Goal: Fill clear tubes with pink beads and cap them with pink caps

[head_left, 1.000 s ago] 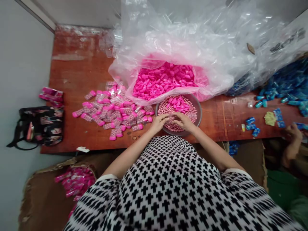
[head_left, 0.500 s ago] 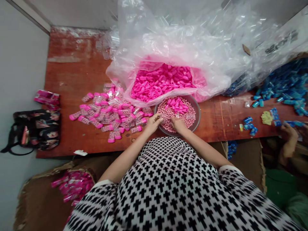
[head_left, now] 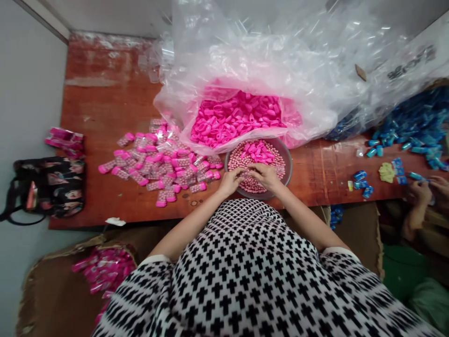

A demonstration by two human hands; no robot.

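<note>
Over the grey bowl [head_left: 288, 171] of pink beads [head_left: 253, 184], my two hands come close together. My left hand [head_left: 230, 181] has its fingers closed on a small clear plastic bottle, which is mostly hidden by the fingers. My right hand [head_left: 266, 177] is bent, fingertips pinched together at the bottle; what they hold is too small to make out. Several bright pink caps [head_left: 258, 152] lie on top of the beads. Behind the bowl, an open plastic bag [head_left: 308, 110] holds a heap of the same pink caps [head_left: 235, 117].
Left of the bowl lies a pile of bead-filled bottles with pink caps [head_left: 164, 164]. A black floral bag [head_left: 66, 187] is at the table's left end. Blue bottles [head_left: 414, 121] and a co-worker's hands [head_left: 421, 191] are at right. Below left stands a carton [head_left: 45, 290] with pink packs.
My right hand has risen out of the beads and moved to the bottle in my left hand. My left hand has shifted slightly right.
</note>
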